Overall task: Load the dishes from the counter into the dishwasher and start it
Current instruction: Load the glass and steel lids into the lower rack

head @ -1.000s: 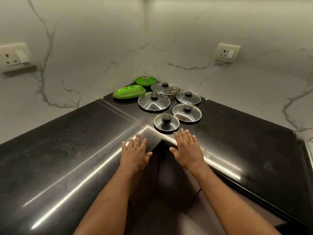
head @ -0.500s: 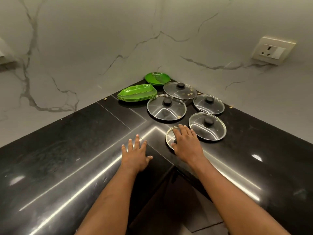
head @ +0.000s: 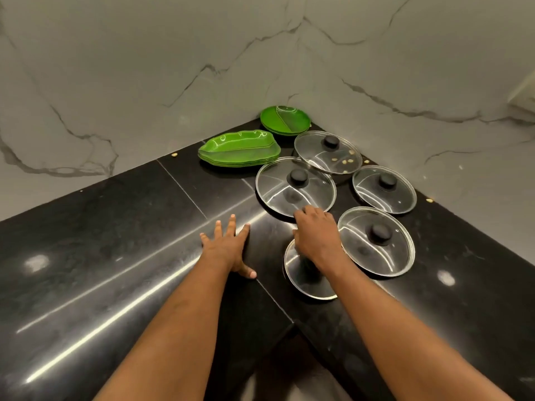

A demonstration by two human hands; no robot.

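Note:
Several glass lids with black knobs lie on the black counter [head: 115, 256] near the corner. The small lid [head: 304, 285] is nearest, and my right hand [head: 315, 238] hovers over its far half with fingers curled down. Its knuckles reach the near rim of the large lid [head: 278, 186]. What the fingers touch is hidden. Another lid [head: 385, 261] sits just right of that hand. My left hand [head: 225, 247] rests flat on the counter with fingers spread. Behind the lids are a stack of green leaf-shaped plates [head: 240, 149] and round green plates [head: 285, 120].
Two further lids [head: 318, 157] [head: 376, 195] lie toward the marble wall [head: 144, 82], one with food crumbs on it. The counter's inner corner edge [head: 289, 322] drops off below my arms. A wall socket [head: 521, 91] shows at the right edge.
My view has moved closer to the corner. My right hand has slid forward over the small lid and curled its fingers. My left hand stays flat on the counter.

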